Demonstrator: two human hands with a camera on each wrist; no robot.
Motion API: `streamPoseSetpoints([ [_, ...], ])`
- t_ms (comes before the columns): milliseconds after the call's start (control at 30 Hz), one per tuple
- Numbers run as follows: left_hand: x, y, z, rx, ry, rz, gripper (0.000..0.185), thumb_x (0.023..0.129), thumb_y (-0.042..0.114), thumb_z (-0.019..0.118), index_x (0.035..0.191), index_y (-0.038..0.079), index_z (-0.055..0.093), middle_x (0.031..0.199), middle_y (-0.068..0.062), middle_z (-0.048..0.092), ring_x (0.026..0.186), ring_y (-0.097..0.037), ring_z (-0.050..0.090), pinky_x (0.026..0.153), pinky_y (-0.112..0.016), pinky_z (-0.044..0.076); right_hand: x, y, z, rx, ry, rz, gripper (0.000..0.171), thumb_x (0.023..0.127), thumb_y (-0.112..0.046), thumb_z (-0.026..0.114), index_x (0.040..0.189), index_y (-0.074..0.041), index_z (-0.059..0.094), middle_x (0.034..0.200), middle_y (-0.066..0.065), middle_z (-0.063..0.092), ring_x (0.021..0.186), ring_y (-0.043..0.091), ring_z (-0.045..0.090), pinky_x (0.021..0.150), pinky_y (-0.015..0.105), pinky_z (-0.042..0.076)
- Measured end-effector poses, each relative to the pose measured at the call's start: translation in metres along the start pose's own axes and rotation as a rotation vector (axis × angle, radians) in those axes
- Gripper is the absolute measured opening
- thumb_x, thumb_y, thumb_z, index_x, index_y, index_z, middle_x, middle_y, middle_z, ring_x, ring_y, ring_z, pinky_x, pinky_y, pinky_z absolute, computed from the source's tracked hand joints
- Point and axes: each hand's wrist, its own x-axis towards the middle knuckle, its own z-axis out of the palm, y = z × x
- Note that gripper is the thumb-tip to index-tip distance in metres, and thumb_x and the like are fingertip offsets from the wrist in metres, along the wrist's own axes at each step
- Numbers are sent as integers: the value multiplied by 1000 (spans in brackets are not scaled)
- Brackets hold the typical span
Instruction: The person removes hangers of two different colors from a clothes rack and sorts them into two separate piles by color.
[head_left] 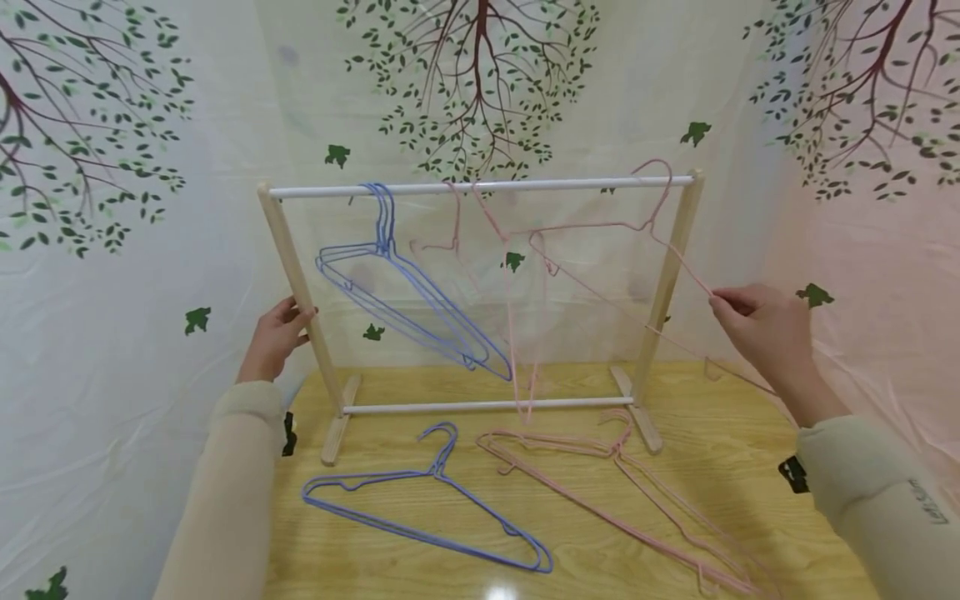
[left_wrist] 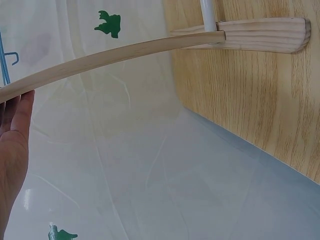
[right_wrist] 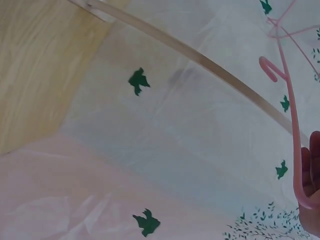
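Note:
A wooden clothes rack [head_left: 671, 267] with a white top rail [head_left: 570, 185] stands on the table. My left hand [head_left: 276, 337] holds its left post [head_left: 318, 333]; in the left wrist view the fingers [left_wrist: 22, 112] lie against that post. My right hand [head_left: 768, 333] pinches the sloping shoulder of a pink hanger [head_left: 573, 227]. This hanger's hook is up at the right part of the rail; I cannot tell whether it rests there. Several blue hangers [head_left: 431, 283] hang left on the rail. Thin pink hangers [head_left: 457, 217] hang near its middle.
On the wooden table [head_left: 375, 575] in front of the rack lie blue hangers [head_left: 480, 502] to the left and pink hangers [head_left: 592, 507] to the right. A pale curtain [head_left: 225, 125] with printed trees and leaves surrounds the table.

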Motion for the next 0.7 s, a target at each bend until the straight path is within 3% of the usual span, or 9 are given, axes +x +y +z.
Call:
streamPoseSetpoints([
  [133, 4, -5, 0, 11, 11, 7, 57, 106, 23, 47, 156, 4, 28, 137, -23, 45, 119, -25, 50, 108, -53, 39, -19, 6, 12, 39, 80, -30, 12, 87, -6, 74, 95, 2, 78, 81, 19, 72, 67, -27, 41, 61, 1, 34],
  [400, 4, -5, 0, 13, -2, 3, 56, 107, 23, 46, 156, 4, 27, 145, -30, 40, 126, -32, 44, 109, -55, 37, -56, 11, 37, 102, 172, 39, 10, 85, -1, 74, 93, 5, 77, 79, 19, 70, 70, -27, 43, 65, -1, 35],
  [700, 3, -7, -1, 10, 13, -4, 55, 107, 22, 45, 157, 5, 27, 145, -28, 39, 124, -28, 47, 109, -55, 37, -89, 15, 56, 176, 260, 82, 8, 83, 5, 74, 89, 7, 76, 78, 19, 69, 71, -25, 48, 64, -2, 39],
])
